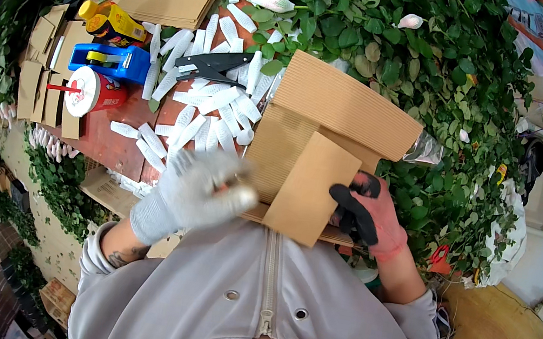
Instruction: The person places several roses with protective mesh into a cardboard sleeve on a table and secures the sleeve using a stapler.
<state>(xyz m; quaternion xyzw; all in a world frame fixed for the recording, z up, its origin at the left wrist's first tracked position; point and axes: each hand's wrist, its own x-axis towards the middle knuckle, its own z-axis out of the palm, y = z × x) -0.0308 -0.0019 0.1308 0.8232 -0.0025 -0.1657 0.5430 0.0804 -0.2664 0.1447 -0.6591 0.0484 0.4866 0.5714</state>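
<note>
My right hand (372, 214), in a pink glove with black fingers, grips the right edge of a flat brown cardboard piece (313, 189). That piece lies tilted in front of a larger sheet of corrugated cardboard (349, 104), which is folded and rests close to my body. To the left of the cardboard is my left hand (208, 188) in a whitish glove. Motion smears its fingers, so whether they hold anything is unclear. Beyond that hand, many white mesh sleeves (215, 100) lie scattered on a reddish-brown table (122, 151).
A black stapler (215, 66) sits among the sleeves. At the left stand a blue tape dispenser (110, 61), a yellow-capped bottle (113, 22) and a red cup (109, 93) with a straw. Leafy stems (467, 122) with sleeved buds spread along the back and right. Red-handled scissors (440, 254) hang at right.
</note>
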